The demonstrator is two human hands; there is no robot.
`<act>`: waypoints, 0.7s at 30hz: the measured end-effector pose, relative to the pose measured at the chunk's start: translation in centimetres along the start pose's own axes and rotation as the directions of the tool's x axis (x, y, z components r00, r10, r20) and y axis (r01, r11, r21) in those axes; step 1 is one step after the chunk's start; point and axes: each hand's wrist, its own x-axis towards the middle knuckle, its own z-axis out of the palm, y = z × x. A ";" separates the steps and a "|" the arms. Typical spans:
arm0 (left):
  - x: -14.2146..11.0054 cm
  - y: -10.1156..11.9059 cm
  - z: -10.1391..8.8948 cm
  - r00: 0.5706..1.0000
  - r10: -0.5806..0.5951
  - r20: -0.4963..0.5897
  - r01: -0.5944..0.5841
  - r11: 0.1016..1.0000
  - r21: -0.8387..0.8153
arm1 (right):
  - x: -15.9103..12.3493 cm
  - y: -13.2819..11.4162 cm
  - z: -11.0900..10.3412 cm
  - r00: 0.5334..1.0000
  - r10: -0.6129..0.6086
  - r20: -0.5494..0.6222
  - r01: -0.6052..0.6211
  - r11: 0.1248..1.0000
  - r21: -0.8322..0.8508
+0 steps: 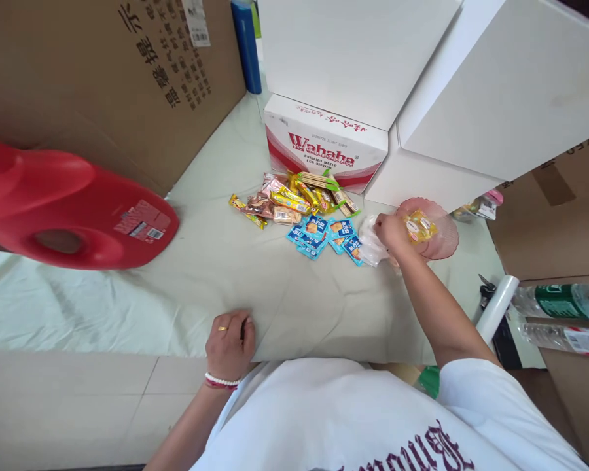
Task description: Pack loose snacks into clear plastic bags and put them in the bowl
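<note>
My right hand (391,231) is closed on a thin white, see-through plastic bag (371,244), just left of a pink scalloped plate (450,237). Yellow snack packets (419,226) lie on that plate. Several small blue snack packets (316,227) are spread to the left of the bag, some overlapping. Behind them is a pile of wrapped snacks (290,201) in yellow, brown and green wrappers. My left hand (230,344), with a ring and bracelets, rests curled at the table's front edge, apart from the snacks and with nothing seen in it.
A white and red Wahaba carton (324,154) stands behind the snacks, beside large white boxes (510,91). A red jug (98,216) and a brown carton (103,85) are at left. Plastic bottles (564,302) and a white roll (497,307) lie at right.
</note>
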 end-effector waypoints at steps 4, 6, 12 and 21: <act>0.4 0.7 -0.6 0.989 -0.144 -0.029 0.137 0.977 -0.162 | -3.0 1.2 -0.5 0.918 -0.034 -0.395 0.151 0.951 0.269; 1.5 2.1 -0.8 0.965 -0.260 0.017 0.254 0.923 -0.290 | -5.5 1.1 -0.2 0.837 -0.010 -0.548 0.287 0.859 0.424; 8.1 9.1 1.4 0.853 -0.344 0.392 0.521 0.525 -0.673 | -13.0 -3.1 3.8 0.894 -0.026 -0.448 0.380 0.575 0.724; 11.5 13.5 6.2 0.769 -0.153 0.621 0.634 0.314 -0.707 | -16.6 -4.0 6.9 0.912 -0.181 -0.369 0.411 0.404 0.817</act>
